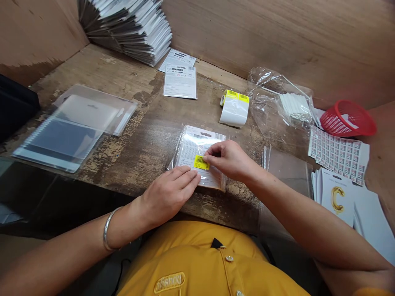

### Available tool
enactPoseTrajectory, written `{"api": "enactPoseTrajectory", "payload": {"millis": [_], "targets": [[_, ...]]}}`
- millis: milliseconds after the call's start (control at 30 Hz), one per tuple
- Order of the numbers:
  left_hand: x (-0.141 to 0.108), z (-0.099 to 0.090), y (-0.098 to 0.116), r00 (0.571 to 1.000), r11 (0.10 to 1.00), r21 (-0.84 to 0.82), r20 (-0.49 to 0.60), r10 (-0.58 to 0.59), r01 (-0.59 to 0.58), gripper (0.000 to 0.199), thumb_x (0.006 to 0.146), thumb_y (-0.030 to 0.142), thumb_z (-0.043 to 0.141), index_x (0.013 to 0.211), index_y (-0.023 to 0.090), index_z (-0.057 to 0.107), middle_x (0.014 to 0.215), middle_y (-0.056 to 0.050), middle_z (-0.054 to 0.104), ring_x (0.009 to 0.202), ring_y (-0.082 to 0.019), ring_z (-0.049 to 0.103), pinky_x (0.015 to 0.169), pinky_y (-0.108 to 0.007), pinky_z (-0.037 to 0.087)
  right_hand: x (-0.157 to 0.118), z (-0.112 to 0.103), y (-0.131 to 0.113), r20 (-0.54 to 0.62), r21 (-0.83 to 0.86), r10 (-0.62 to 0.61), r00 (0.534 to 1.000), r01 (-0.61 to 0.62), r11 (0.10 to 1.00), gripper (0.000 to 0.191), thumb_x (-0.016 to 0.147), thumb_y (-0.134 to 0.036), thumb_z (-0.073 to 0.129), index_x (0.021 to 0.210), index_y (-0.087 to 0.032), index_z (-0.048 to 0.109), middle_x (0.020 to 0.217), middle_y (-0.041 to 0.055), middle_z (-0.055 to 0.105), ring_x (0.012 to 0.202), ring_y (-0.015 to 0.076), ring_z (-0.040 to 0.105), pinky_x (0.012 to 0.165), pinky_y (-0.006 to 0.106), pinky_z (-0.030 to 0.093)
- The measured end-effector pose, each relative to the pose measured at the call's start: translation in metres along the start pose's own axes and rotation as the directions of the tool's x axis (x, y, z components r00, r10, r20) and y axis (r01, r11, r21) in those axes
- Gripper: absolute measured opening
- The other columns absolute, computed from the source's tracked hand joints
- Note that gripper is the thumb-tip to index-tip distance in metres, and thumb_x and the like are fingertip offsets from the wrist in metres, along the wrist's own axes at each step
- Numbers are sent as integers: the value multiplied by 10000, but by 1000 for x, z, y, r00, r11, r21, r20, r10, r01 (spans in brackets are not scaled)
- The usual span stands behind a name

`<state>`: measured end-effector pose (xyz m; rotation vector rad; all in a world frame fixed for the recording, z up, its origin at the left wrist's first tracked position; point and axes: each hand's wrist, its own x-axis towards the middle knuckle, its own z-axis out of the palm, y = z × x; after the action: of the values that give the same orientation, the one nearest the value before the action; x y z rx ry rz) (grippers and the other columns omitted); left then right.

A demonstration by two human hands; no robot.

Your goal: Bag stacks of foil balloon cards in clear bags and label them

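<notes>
A white printed card package in a clear plastic sleeve (pixel 193 142) lies in front of me near the table's front edge. My left hand (pixel 173 190) rests flat across its lower left part, fingers stretched out. A yellow barcode sticker (pixel 201 163) sits against the middle of the package, and my right hand (pixel 226 158) pinches its right edge between thumb and forefinger. Whether the sticker is fully stuck down, I cannot tell. Behind the package stands a roll of yellow and white labels (pixel 236 109).
Clear sleeves with cards (pixel 70 127) lie at left. Behind are two printed cards (pixel 180 82) and a tall stack of packages (pixel 132 31). At right are a bag of white sticks (pixel 294 107), a red basket (pixel 347 119), a sticker sheet (pixel 338 154), balloon cards (pixel 330 193) and empty sleeves (pixel 288 172).
</notes>
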<state>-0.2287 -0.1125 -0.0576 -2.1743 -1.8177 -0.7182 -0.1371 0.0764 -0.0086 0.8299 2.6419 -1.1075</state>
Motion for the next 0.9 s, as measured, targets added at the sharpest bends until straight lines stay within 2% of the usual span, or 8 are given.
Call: {"api": "enactPoseTrajectory", "payload": {"millis": [133,300,367,500,567,700,800,900], "targets": [[1,0,0,1000,999,31,19,-17,17,304,940,117,409,1097,81,668,1179,-162,668,1092,-261,609,882,-381,549,0,4,-1,-32,-82,-5,999,3,997,158,775,-203,621,632,-158,671,568,-8,586,549,109,467,521,250,330],[-2,3,0,996,998,47,77,-38,35,330,930,107,378,1069,124,678,1272,-151,631,1205,-295,563,1037,-498,445,0,12,3,-65,-200,-32,997,19,980,121,800,-208,623,692,-185,672,640,14,644,580,139,536,547,267,376],[-4,6,0,995,998,55,93,-46,41,335,922,104,380,1079,143,674,1269,-142,635,1208,-291,565,1039,-506,439,-4,14,5,-162,-318,-95,982,39,947,59,809,-234,635,798,-187,670,785,54,674,658,182,579,583,295,423],[-4,10,0,996,998,55,75,-45,41,309,913,106,411,1083,149,666,1255,-136,644,1201,-272,571,1043,-468,436,-22,20,11,-440,-508,-369,819,112,854,328,844,-292,634,1141,-157,598,1298,186,541,1097,331,551,861,444,484],[-3,11,-1,997,997,44,50,-64,62,300,916,124,437,1135,117,641,1232,-148,651,1169,-267,586,1034,-449,440,-34,27,17,-358,-567,-472,805,214,795,326,891,-313,582,1191,-186,591,1412,156,475,1258,346,453,1020,502,401],[1,8,-2,984,986,16,65,-165,164,384,927,203,473,1288,102,553,1221,-155,643,1115,-257,591,1018,-458,430,-56,40,31,-125,-610,-468,875,304,732,453,922,-355,532,1358,-237,501,1486,110,429,1397,367,296,1119,608,238],[6,5,-3,959,964,-18,101,-264,267,378,921,286,498,1259,146,593,1233,-154,622,1151,-283,549,1020,-481,413,-62,40,37,-228,-596,-431,873,225,771,533,913,-398,529,1400,-189,470,1535,172,328,1424,385,241,1113,618,234],[9,6,-4,906,911,-17,114,-408,412,445,912,347,517,1309,152,559,1393,-183,499,1306,-354,414,1078,-563,322,-59,39,42,-247,-587,-458,854,244,772,494,908,-406,528,1374,-244,510,1528,140,352,1420,370,262,1108,603,261]]}}
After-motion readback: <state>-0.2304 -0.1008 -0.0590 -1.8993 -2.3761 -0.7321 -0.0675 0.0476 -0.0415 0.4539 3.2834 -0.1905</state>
